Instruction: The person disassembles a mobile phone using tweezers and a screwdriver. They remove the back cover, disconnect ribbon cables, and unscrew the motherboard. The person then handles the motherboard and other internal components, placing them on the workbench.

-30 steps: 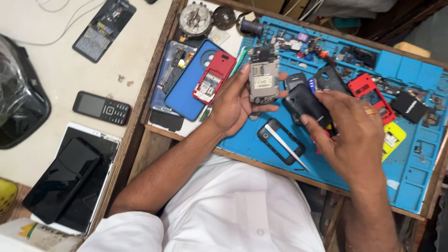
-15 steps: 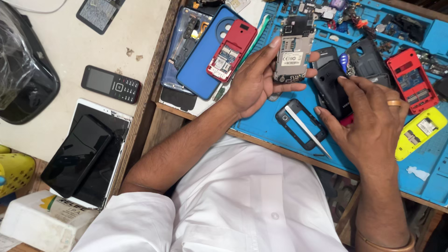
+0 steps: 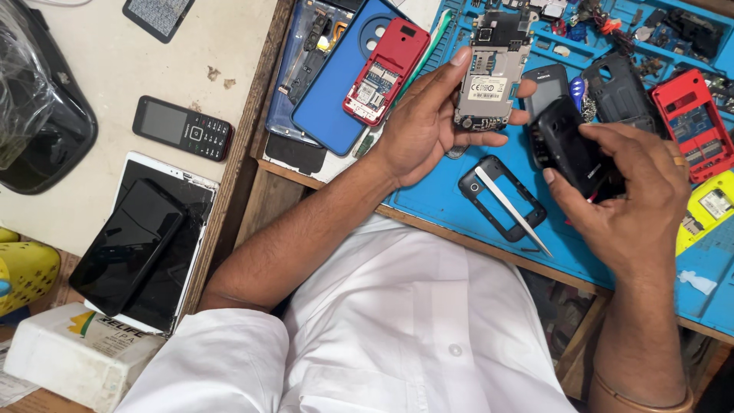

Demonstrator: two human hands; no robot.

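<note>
My left hand (image 3: 424, 122) holds an opened phone body (image 3: 489, 76) with its bare circuit side and a white label facing up, over the blue work mat (image 3: 436, 199). My right hand (image 3: 631, 203) grips a black phone back cover (image 3: 569, 145) a little to the right of it. Between the hands, on the mat, lie a black phone frame (image 3: 501, 199) and metal tweezers (image 3: 514, 212) across it. A black keypad phone (image 3: 544, 88) rests just behind the cover.
On the mat: a red opened phone (image 3: 384, 70) on a blue phone back (image 3: 336, 84), a red housing (image 3: 690, 122), a yellow housing (image 3: 707, 208), small parts. On the pale table at left: a keypad phone (image 3: 183, 128), stacked cracked tablets (image 3: 145, 241), a white box (image 3: 80, 352).
The view has shifted, so everything sits further right and lower. My left hand still holds the phone body; my right hand has turned the black cover slightly and drawn it a bit away from the body.
</note>
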